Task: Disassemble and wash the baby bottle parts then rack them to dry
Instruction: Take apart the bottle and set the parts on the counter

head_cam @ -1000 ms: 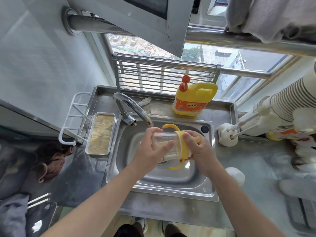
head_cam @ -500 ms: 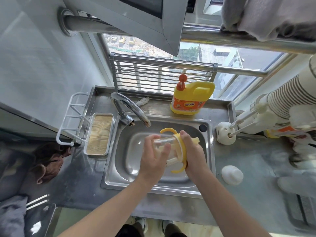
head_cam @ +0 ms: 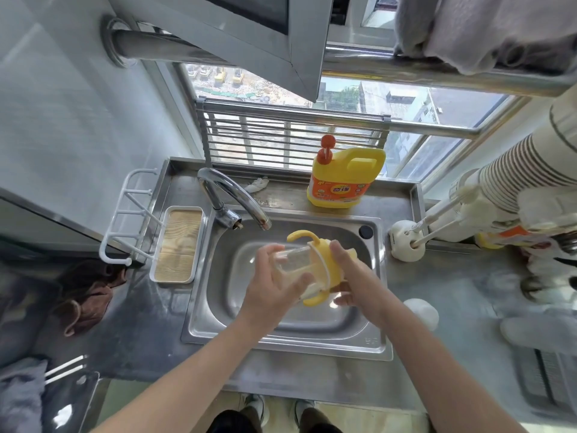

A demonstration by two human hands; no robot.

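Observation:
I hold a baby bottle sideways over the steel sink (head_cam: 368, 342). My left hand (head_cam: 271, 292) grips its clear body (head_cam: 295, 260). My right hand (head_cam: 349, 276) is wrapped round the yellow collar (head_cam: 327, 264), whose two curved handles stick out above and below. The nipple end is hidden behind my right hand. A white dome-shaped cap (head_cam: 421, 314) lies on the counter to the right of the sink. A white drying rack (head_cam: 131, 220) with pegs and a tray (head_cam: 178, 245) stands to the left of the sink.
The faucet (head_cam: 231, 198) arches over the sink's back left, with no water running. A yellow detergent jug (head_cam: 343, 176) stands behind the sink. A white brush holder (head_cam: 406, 242) sits at the right, a brown cloth (head_cam: 87, 292) at the left.
Both hands have kept their grip on the bottle over the sink. The bottle has tilted slightly, and my right hand has shifted round the yellow collar.

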